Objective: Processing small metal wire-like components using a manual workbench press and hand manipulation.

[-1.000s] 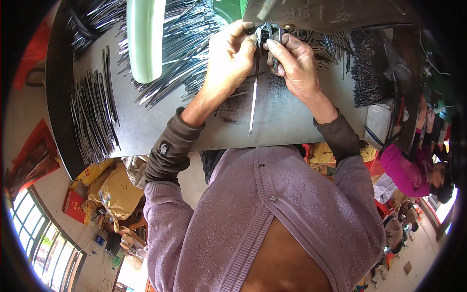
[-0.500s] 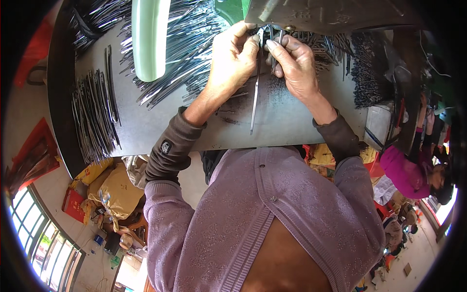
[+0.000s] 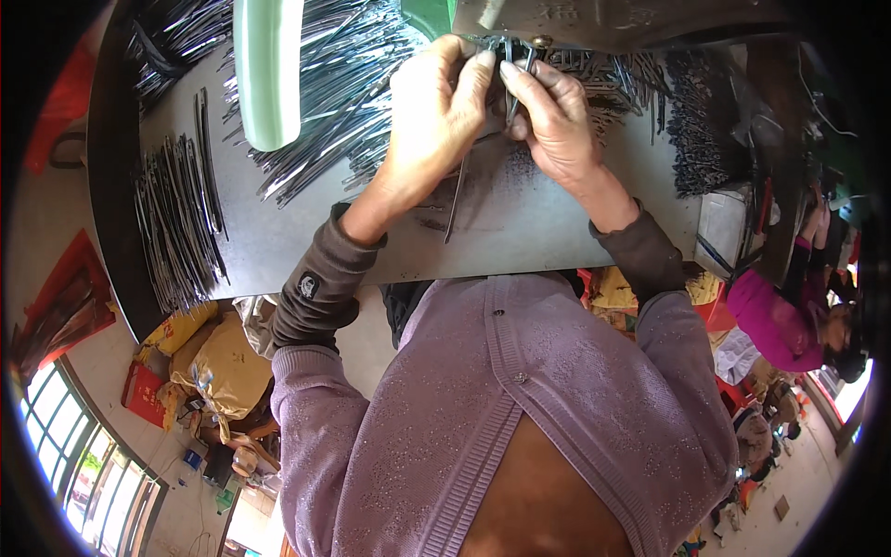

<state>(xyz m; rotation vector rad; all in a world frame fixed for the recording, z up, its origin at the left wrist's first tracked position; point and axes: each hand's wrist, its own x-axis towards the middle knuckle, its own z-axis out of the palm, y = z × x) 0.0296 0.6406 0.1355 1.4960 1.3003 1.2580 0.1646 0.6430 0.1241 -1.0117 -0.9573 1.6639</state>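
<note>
My left hand (image 3: 436, 107) is pinched closed at the front of a green machine (image 3: 429, 14) with a dark metal plate (image 3: 640, 26). A long thin metal strip (image 3: 454, 202) runs down from under its fingers toward my body. Beside it, my right hand (image 3: 557, 121) is closed on short dark metal pieces (image 3: 511, 104) that stick out between thumb and fingers. Both sets of fingertips almost meet just below the plate. The upper ends of the strip and pieces are partly hidden by the fingers and plate.
A big pile of long metal strips (image 3: 325, 121) lies left of my hands, with a pale green curved bar (image 3: 269, 79) over it. Another bundle of strips (image 3: 176, 223) is farther left. Short dark pieces (image 3: 701, 139) are heaped at the right. A person in magenta (image 3: 775, 316) is off to the right.
The long strip has shifted left and up under my left hand, and its lower end now tilts more to the left. My right hand stays closed on the short pieces.
</note>
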